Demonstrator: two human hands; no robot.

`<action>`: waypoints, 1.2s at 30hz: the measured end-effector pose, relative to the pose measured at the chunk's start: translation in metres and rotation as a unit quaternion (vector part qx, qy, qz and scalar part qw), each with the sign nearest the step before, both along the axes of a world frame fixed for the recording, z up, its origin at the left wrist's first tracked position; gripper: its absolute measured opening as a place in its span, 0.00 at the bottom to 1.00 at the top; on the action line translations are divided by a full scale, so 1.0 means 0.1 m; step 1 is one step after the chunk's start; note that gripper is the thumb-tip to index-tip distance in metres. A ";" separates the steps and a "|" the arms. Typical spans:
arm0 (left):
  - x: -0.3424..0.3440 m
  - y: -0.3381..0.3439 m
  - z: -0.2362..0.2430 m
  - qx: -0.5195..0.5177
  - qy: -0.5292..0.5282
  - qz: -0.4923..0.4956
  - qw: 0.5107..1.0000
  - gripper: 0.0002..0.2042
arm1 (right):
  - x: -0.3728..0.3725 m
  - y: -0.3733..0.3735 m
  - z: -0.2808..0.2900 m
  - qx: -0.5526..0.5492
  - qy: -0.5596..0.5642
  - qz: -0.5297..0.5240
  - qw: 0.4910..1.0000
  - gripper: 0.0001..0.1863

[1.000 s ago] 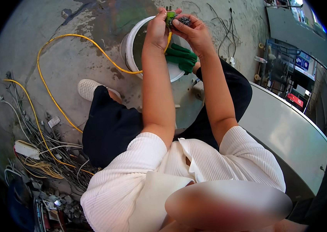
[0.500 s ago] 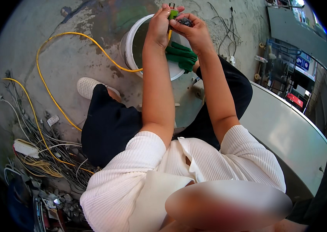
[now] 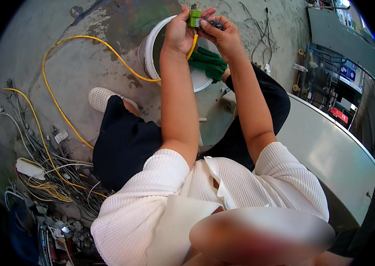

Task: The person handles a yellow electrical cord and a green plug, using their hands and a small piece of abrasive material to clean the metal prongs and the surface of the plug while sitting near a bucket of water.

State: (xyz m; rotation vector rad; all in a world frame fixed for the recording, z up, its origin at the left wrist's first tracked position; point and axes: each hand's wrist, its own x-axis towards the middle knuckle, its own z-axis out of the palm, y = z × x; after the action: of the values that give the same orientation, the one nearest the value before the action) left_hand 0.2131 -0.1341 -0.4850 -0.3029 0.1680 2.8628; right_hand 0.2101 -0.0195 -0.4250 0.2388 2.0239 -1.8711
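**Small green part held over the bucket, dark wad pressed to it — work looks mid-way**

Head view. I see both arms stretched to the far side of the scene, hands meeting above a white bucket (image 3: 148, 53). The left hand (image 3: 179, 32) is wrapped around a small green cylindrical part (image 3: 194, 17), fingers closed on it, the part standing roughly upright with a dark stub at its top. The right hand (image 3: 223, 35) cups a dark grey scrubbing wad (image 3: 214, 23), fingers curled about it, and holds it touching the right side of the green part. A yellow cable (image 3: 70, 44) runs from under the left hand, loops far-left across the concrete floor (image 3: 90, 75) and comes back toward the near left.

A pair of green gloves (image 3: 208, 63) lies just under the wrists, on the bucket's rim side, unworn.

Near left: a tangle of grey and yellow wires (image 3: 48, 177) with a white power strip (image 3: 30, 168). Right: a pale metal panel (image 3: 329, 150), with shelving far right.

My judgement on progress: the part is picked up and the wad is already against it, so cleaning appears under way, not finished. I cannot tell how much of the surface is done; the part is too small here. Nothing is yet set down.
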 end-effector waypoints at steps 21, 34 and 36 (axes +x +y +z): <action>0.04 -0.23 -0.11 -0.111 -0.085 0.018 0.990 0.22 | 0.38 0.08 -1.72 0.080 -0.267 -0.055 0.959 0.20; 0.06 -0.21 -0.27 0.026 -0.052 -0.001 0.998 0.22 | 0.51 0.43 -2.17 0.404 0.011 0.283 0.870 0.32; 0.09 -0.28 -0.31 -0.016 -0.063 -0.008 0.998 0.22 | 0.55 0.22 -1.51 0.335 0.040 0.102 0.936 0.28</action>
State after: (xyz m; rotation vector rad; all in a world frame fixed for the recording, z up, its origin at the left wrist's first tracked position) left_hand 0.2219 -0.1625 -0.5159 -0.4843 0.1926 2.8169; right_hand 0.2648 0.0027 -0.5760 0.1169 2.5674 -1.0302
